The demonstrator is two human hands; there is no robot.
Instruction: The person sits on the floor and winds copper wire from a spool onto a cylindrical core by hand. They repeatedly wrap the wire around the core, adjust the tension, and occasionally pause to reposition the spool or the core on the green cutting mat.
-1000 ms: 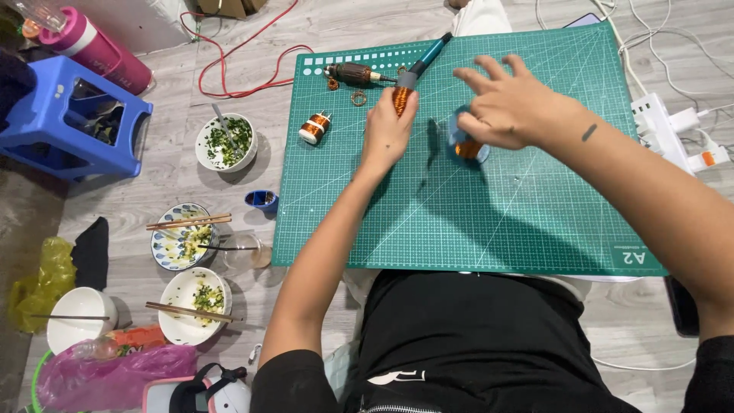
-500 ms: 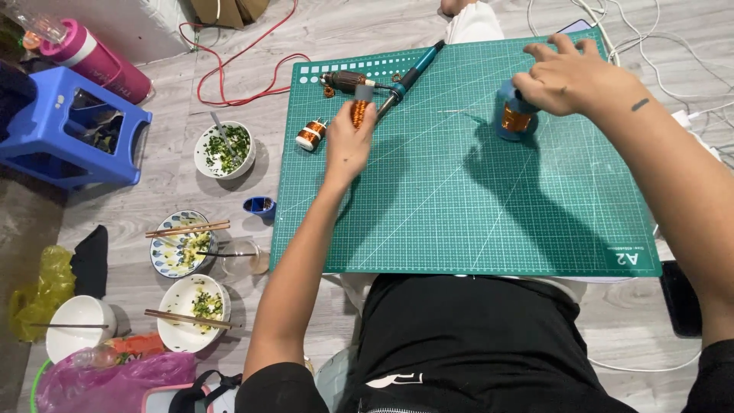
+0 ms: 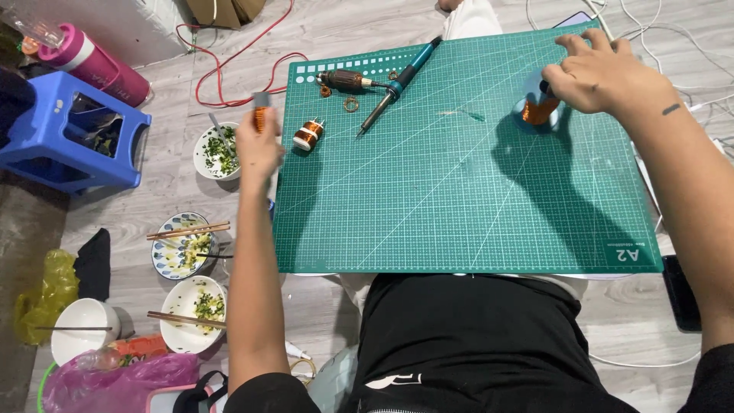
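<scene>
My left hand hovers over the floor just past the left edge of the green cutting mat, closed around a small orange tool with a grey tip. My right hand grips a blue-flanged spool of copper wire over the mat's far right. A smaller copper wire spool lies beside my left hand on the mat. Beyond it lie a motor armature, a teal soldering iron and a small copper ring.
Left of the mat on the floor are bowls with food and chopsticks, a blue plastic stool, a pink bottle and a red cable. White cables run at the right. A dark phone lies by my right arm.
My left hand has carried the orange tool leftward, off the mat's edge. My right hand has lifted the copper spool away to the mat's right side.
</scene>
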